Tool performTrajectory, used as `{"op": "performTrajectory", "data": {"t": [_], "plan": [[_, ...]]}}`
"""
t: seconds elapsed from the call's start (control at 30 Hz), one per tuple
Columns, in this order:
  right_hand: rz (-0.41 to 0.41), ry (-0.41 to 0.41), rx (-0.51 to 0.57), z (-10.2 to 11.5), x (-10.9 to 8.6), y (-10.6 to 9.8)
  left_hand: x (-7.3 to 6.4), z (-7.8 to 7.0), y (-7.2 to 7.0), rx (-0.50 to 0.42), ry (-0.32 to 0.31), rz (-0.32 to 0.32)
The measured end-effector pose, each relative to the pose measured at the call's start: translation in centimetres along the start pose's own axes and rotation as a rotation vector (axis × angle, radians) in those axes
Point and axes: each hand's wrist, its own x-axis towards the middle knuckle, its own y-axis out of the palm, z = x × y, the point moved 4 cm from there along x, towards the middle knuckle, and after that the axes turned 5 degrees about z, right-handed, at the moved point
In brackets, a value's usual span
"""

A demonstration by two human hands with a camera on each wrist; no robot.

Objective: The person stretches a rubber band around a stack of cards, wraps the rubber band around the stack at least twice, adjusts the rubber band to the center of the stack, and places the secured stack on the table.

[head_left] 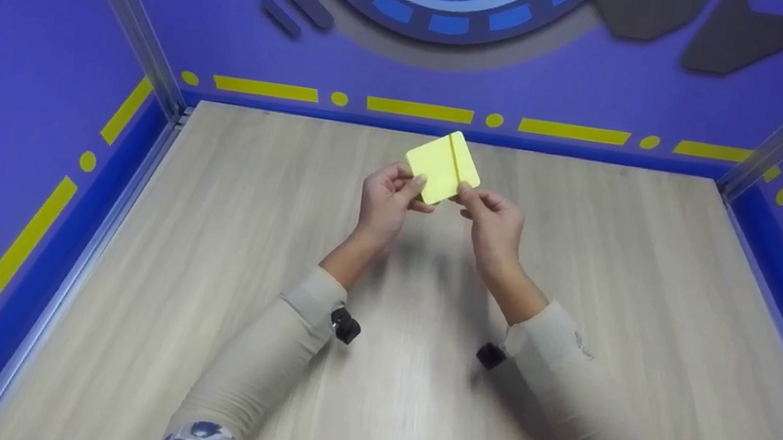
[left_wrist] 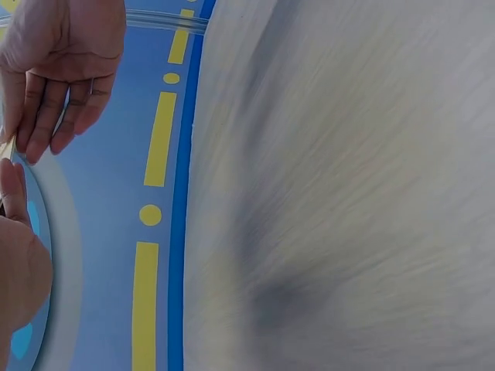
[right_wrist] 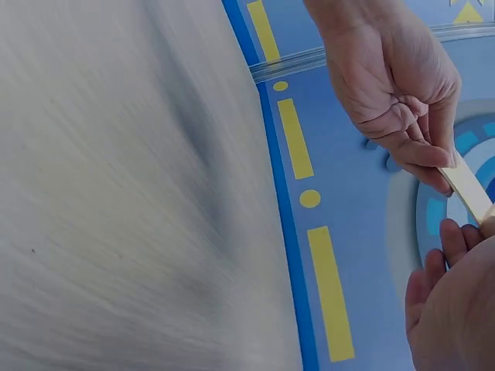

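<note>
A small yellow notebook (head_left: 433, 168) with rounded corners and a darker elastic band is held tilted above the table, near its back edge. My left hand (head_left: 383, 205) pinches its lower left corner, thumb on the front. At the lower right side, my right hand (head_left: 498, 228) pinches it beside the band. The right wrist view catches the notebook's thin edge (right_wrist: 468, 189) between the left hand's (right_wrist: 398, 89) thumb and fingers, with the right hand (right_wrist: 456, 309) below. In the left wrist view, the right hand's (left_wrist: 66, 69) lower fingers extend loosely; most of the notebook lies outside the frame.
A pale wood-grain table (head_left: 405, 403) lies beneath both arms. Blue panels with yellow dashes (head_left: 419, 109) stand behind and at both sides, joined by metal posts (head_left: 129, 4). A small black camera (head_left: 346, 326) sits at each wrist.
</note>
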Motion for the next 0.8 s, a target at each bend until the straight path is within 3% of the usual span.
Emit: {"op": "performTrajectory", "data": {"t": [0.13,0.5,0.63,0.8], "plan": [[0.027,0.042,0.014,0.1,-0.3,0.4,0.1,0.1,0.2,-0.010,0.002,-0.002],[0.019,0.039,-0.040,0.7,-0.3,-0.6,-0.1,-0.5,0.4,-0.009,0.016,0.029],[0.023,0.016,-0.026,0.9,-0.1,-1.3,-0.3,-0.3,0.0,0.018,0.021,0.056],[0.016,-0.058,-0.051,1.7,0.3,-2.5,-0.6,0.0,-0.2,0.116,0.048,0.132]]}}
